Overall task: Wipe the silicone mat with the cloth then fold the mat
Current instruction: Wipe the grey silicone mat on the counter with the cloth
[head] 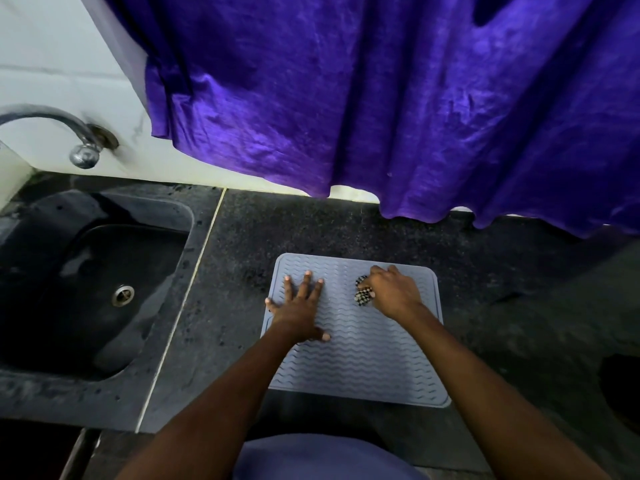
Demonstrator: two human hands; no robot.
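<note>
**Left hand flat on mat, right hand gripping cloth on mat**

Left hand (298,308): palm down, fingers straight and spread, thumb out to the side. It presses flat on the left part of the silicone mat (363,362) and holds nothing; the little finger reaches the mat's left edge.

Right hand (393,289): fingers curled down over a bunched black-and-white checked cloth (363,295), gripping it against the mat. The cloth shows only on the hand's thumb side; the rest is hidden under the palm. Hand and cloth sit near the mat's far right corner.

The mat is grey-blue with wavy ribs and lies flat and unfolded under both hands, on the dark speckled countertop (242,258). Its near edge is close to the countertop's front edge.

A dark sink (41,334) is set into the countertop's left end, apart from the mat. A metal tap (83,155) is on the wall above the sink. A purple curtain (381,98) hangs over the countertop's back edge.
</note>
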